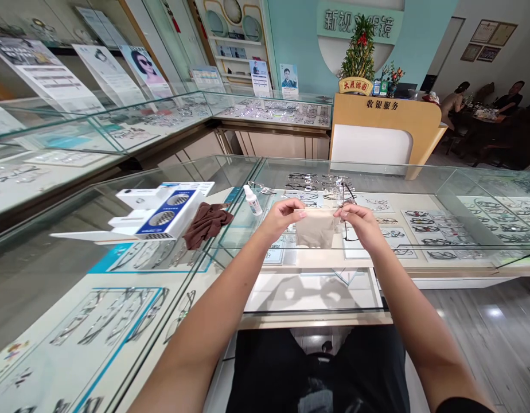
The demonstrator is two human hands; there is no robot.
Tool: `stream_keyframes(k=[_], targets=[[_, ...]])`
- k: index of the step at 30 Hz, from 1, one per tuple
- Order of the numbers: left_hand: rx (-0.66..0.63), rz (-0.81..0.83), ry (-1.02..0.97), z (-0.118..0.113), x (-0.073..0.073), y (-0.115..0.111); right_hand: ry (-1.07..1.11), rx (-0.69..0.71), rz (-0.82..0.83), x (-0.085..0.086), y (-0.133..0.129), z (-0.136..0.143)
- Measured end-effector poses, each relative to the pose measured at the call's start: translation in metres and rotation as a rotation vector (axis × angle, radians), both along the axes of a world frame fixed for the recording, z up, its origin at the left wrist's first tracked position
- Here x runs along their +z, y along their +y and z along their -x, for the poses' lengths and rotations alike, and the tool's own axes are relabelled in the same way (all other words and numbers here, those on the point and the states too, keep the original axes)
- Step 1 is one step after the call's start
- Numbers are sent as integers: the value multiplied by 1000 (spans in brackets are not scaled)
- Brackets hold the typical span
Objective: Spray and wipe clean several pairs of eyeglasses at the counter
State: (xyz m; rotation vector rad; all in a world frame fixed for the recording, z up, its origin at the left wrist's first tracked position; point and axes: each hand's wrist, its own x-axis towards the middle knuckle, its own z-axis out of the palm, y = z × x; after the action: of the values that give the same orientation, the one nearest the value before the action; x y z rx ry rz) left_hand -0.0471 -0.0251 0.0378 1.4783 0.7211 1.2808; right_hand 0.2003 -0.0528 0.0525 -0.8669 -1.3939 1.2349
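Evidently, the pale cloth [315,230] spans left to right between the left hand [283,219], pinching one corner, and the right hand [361,221], pinching the other plus dark glasses [343,194]

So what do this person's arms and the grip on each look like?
The left grip and right grip are ordinary human hands, ungloved, with no visible cables or markings. Both forearms are bare, with no watch visible. A black sleeve edges the right arm; any left sleeve is out of view.
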Motion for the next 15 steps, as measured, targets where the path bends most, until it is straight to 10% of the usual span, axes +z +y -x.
stream_keyframes(k=[15], targets=[[339,-60,-50,-7,-3,-2,-102,-59,-107,-1,-4,4]])
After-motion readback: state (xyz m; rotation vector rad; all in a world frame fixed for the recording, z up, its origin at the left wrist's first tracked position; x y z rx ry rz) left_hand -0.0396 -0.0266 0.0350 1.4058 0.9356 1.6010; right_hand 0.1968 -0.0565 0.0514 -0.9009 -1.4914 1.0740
